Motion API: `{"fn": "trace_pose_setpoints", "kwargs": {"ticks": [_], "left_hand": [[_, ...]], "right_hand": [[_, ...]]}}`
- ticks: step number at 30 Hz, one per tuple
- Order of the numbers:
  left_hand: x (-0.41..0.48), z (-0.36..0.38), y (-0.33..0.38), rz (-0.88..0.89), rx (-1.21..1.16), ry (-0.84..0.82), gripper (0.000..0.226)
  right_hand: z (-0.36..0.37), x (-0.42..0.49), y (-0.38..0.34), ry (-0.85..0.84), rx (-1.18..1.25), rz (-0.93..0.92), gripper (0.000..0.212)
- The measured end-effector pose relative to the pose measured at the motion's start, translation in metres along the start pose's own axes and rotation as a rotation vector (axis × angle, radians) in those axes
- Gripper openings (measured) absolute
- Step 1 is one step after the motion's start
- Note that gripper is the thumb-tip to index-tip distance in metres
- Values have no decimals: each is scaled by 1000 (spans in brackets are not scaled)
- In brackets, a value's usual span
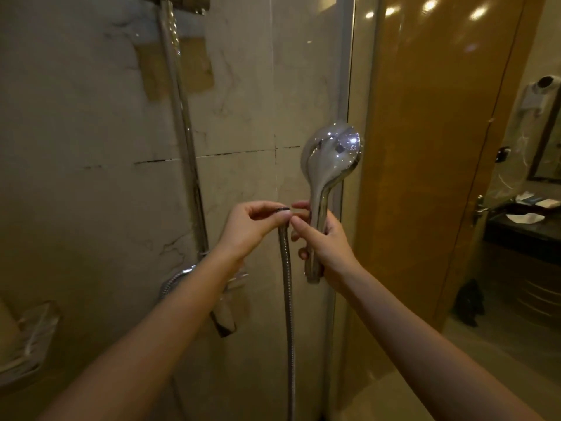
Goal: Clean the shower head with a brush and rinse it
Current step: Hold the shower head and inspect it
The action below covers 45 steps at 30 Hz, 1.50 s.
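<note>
A chrome hand-held shower head point(331, 153) stands upright with its round back toward me. My right hand point(321, 241) grips its handle, and the handle's bottom end shows bare below the hand. The ribbed metal hose point(287, 287) hangs down apart from the handle. My left hand point(252, 226) pinches the hose's top end between thumb and fingers. The right thumb and forefinger touch that end too. No brush is in view.
A chrome riser pipe point(182, 123) runs up the tiled wall, with the mixer valve point(179, 278) behind my left forearm. A glass soap dish point(33, 332) sits low left. A glass shower panel point(349, 86) and a wooden door point(425, 147) stand right; a vanity counter point(522, 226) lies beyond.
</note>
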<state>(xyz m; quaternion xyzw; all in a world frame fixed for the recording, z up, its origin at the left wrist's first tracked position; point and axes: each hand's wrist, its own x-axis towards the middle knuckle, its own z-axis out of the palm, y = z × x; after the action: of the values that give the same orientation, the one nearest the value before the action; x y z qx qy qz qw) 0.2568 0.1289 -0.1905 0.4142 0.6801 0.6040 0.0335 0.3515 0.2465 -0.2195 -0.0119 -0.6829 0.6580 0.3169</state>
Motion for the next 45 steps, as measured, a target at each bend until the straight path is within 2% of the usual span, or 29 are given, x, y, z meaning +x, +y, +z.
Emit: {"fn": "trace_pose_setpoints", "kwargs": {"ticks": [3, 7, 9, 10, 12, 14, 16, 17, 19, 21, 25, 30, 39, 45], "left_hand": [[16, -18, 12, 70, 21, 66, 10], [42, -42, 21, 156, 114, 93, 14], [57, -65, 25, 246, 286, 144, 15], [62, -78, 30, 306, 408, 202, 24], [73, -113, 41, 444, 649, 359, 40], [86, -155, 53, 562, 904, 572, 43], [105, -202, 61, 542, 1139, 717, 45], [115, -225, 61, 483, 1246, 731, 47], [135, -262, 51, 350, 1432, 664, 55], [147, -282, 34, 317, 1549, 609, 60], [155, -287, 18, 376, 1639, 698, 65], [154, -288, 20, 404, 1670, 720, 64], [155, -289, 17, 409, 1678, 737, 64], [154, -289, 17, 388, 1690, 725, 64]], "right_hand": [[19, 14, -4, -16, 30, 2, 28], [45, 37, -16, -40, 55, 1, 29], [54, 55, -28, -1, 41, 7, 25], [58, 65, -35, 21, 33, 9, 22], [63, 87, -53, 52, 34, 2, 18], [69, 111, -72, 67, 50, -22, 14], [75, 135, -89, 78, 35, -58, 12], [78, 148, -97, 85, 16, -74, 11], [86, 175, -112, 102, -13, -92, 16], [94, 203, -126, 115, -11, -94, 27], [113, 254, -159, 131, 32, -101, 29], [133, 288, -190, 122, 160, -68, 41], [135, 304, -209, 39, 142, 15, 19], [142, 304, -209, 11, 231, 46, 20]]}}
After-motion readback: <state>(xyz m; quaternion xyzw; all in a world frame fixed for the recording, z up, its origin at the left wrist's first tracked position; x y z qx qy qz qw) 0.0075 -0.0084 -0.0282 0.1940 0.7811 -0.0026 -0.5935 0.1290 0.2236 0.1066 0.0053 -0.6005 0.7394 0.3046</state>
